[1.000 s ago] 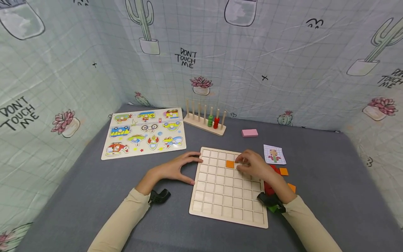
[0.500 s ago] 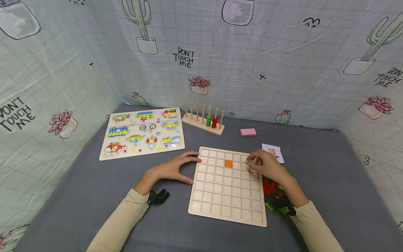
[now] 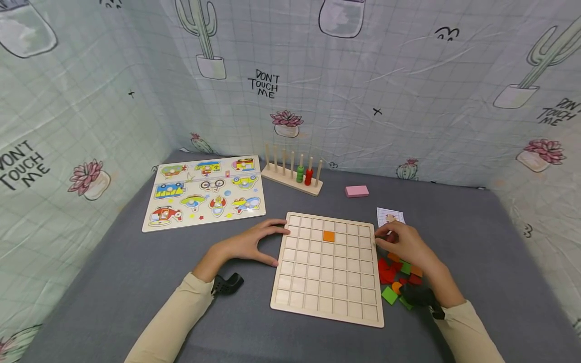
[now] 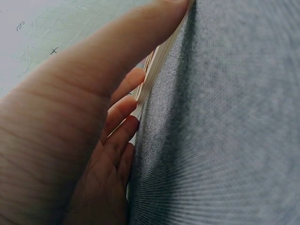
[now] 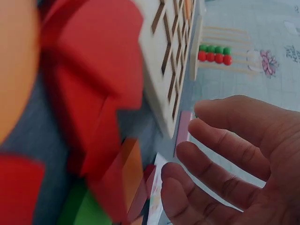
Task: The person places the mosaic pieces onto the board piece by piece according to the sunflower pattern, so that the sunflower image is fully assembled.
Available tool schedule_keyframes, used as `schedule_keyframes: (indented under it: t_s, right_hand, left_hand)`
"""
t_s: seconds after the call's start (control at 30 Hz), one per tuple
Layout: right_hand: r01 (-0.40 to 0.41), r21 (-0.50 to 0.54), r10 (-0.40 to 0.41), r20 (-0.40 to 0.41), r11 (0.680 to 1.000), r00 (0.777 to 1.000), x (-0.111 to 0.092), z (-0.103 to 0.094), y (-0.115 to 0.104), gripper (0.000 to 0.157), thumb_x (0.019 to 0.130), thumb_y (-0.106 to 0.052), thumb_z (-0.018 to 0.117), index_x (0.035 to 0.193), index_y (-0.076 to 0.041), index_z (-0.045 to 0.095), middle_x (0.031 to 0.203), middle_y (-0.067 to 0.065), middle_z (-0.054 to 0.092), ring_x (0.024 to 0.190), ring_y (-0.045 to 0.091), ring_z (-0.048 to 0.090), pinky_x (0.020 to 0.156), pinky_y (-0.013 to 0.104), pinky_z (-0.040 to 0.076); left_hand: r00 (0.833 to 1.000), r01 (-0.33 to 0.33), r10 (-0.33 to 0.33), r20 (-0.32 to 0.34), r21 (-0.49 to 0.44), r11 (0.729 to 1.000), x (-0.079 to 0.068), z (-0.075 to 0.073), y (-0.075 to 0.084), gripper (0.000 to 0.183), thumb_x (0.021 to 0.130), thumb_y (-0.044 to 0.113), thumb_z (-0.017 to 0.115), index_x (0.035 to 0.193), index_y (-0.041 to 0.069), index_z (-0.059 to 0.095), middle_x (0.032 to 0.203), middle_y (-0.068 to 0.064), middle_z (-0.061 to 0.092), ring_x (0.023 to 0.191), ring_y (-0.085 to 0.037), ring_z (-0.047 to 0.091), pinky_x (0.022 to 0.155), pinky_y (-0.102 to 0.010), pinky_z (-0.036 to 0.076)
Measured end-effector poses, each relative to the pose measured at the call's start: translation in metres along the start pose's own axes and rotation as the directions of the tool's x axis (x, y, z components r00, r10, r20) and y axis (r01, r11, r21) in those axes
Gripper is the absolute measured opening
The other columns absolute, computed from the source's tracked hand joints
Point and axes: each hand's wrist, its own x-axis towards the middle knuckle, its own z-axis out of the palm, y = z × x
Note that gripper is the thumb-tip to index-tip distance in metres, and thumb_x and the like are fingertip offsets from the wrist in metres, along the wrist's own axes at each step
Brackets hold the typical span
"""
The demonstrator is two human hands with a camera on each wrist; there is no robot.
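Observation:
A wooden grid board point(image 3: 327, 282) lies on the grey cloth, with one orange square tile point(image 3: 329, 236) in a cell near its far side. At the board's left edge, my left hand point(image 3: 249, 243) rests its spread fingertips and thumb. The left wrist view shows the thumb and fingers along the board's pale edge point(image 4: 161, 58). My right hand point(image 3: 406, 244) hovers just off the board's right edge, nothing in its loosely bent fingers. Below it lies a loose pile of red pieces point(image 3: 387, 272), green pieces point(image 3: 389, 296) and orange ones, partly hidden by the wrist.
A printed pattern card point(image 3: 385, 216) lies beyond the right hand, partly covered by it. Behind the board are a pink block point(image 3: 356, 191) and a peg stand point(image 3: 290, 180) with green and red beads. A vehicle puzzle board point(image 3: 204, 201) lies at the back left.
My right hand has moved right, from beside the orange tile over the board to above the loose pieces, uncovering more of them. The left hand has stayed at the board's edge.

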Motion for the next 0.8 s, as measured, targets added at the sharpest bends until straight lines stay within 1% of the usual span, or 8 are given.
schedule_keyframes:
  t_s: [0.17,0.33,0.47,0.7,0.8]
  right_hand:
    - [-0.031,-0.013,0.031,-0.013,0.999,0.999,-0.005,-0.003,0.005,0.014,0.086,-0.004,0.072,0.097,0.004,0.069,0.087,0.009,0.06,0.068,0.016,0.048,0.057,0.028,0.042]
    - [-0.021,-0.048,0.019,-0.029,0.999,0.999,-0.007,-0.004,0.014,0.012,0.084,-0.004,0.074,0.093,0.002,0.069,0.086,0.011,0.06,0.069,0.017,0.05,0.058,0.028,0.043]
    - [-0.017,-0.071,0.016,-0.024,0.997,1.0,-0.009,-0.004,0.017,0.011,0.084,-0.004,0.074,0.091,0.002,0.069,0.084,0.011,0.06,0.067,0.016,0.052,0.056,0.027,0.043]
    - [-0.009,-0.067,0.009,-0.003,0.998,1.0,-0.01,-0.004,0.016,0.013,0.084,-0.004,0.074,0.093,0.004,0.068,0.086,0.013,0.06,0.065,0.014,0.051,0.055,0.028,0.043]
    - [-0.011,-0.058,0.012,0.012,0.998,1.0,-0.01,-0.005,0.017,0.015,0.083,-0.004,0.075,0.094,0.003,0.068,0.086,0.011,0.059,0.064,0.012,0.051,0.055,0.026,0.043]
  left_hand:
    - [1.0,-0.003,0.003,-0.011,-0.002,1.0,-0.001,0.001,-0.002,0.075,0.08,0.033,0.082,0.144,0.017,0.047,0.157,-0.006,0.027,0.144,-0.029,0.025,0.113,-0.053,0.025]
    - [1.0,0.0,0.0,-0.008,-0.001,1.0,-0.001,0.001,0.0,0.075,0.08,0.033,0.082,0.144,0.017,0.047,0.157,-0.006,0.027,0.144,-0.029,0.024,0.113,-0.053,0.024]
    - [1.0,-0.004,0.004,-0.001,-0.006,1.0,-0.001,-0.001,0.002,0.075,0.08,0.032,0.082,0.144,0.016,0.047,0.157,-0.007,0.027,0.144,-0.03,0.024,0.113,-0.054,0.024]
    - [1.0,0.005,-0.005,0.002,-0.006,1.0,-0.001,-0.002,0.003,0.076,0.08,0.031,0.082,0.145,0.016,0.047,0.157,-0.006,0.027,0.144,-0.029,0.024,0.113,-0.053,0.024]
    - [1.0,0.004,-0.004,0.001,-0.005,1.0,0.0,-0.002,0.002,0.076,0.08,0.031,0.082,0.145,0.015,0.047,0.157,-0.007,0.027,0.144,-0.029,0.025,0.113,-0.053,0.024]
